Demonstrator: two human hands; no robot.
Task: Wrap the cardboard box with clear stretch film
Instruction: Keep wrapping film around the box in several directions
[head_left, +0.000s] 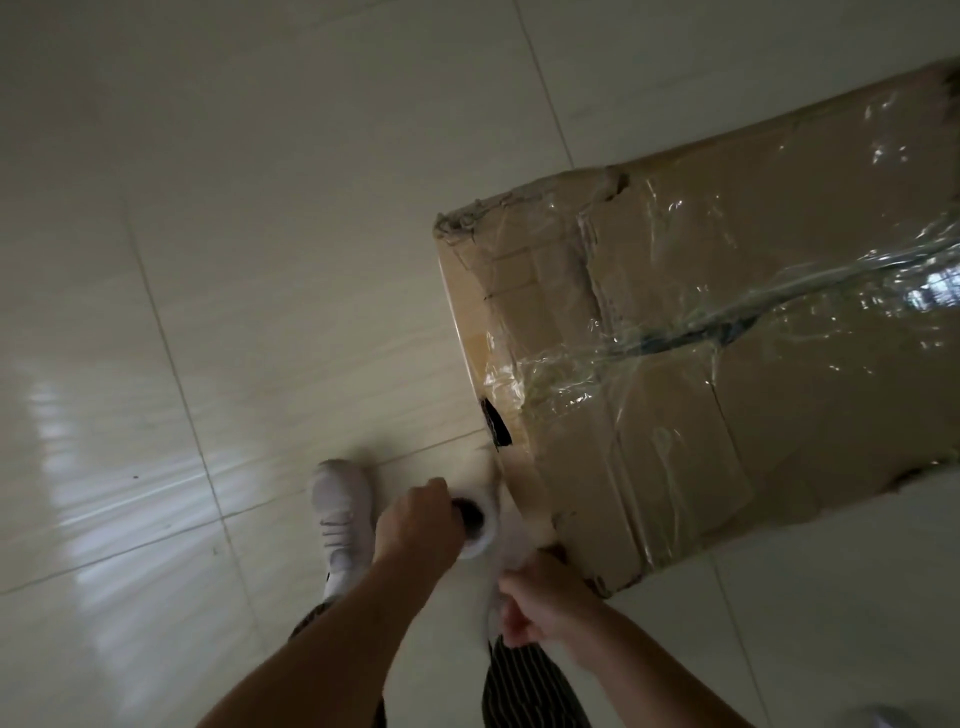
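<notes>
Where the box (675, 441) ends, the left grip (415, 519) holds the roll (485, 527).

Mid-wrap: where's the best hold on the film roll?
By its two ends, one hand from each side: the film roll shows an open hollow core toward the left hand, so fingers hooked there should let it spin; the right hand takes the other end.

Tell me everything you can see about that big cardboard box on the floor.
The cardboard box is large, brown and worn: one corner is frayed and a dark hole shows in its side. It lies on the tiled floor. Clear stretch film, wrinkled and shiny, covers much of its top, bunched into a band across it. The film roll is held beside its near corner.
</notes>
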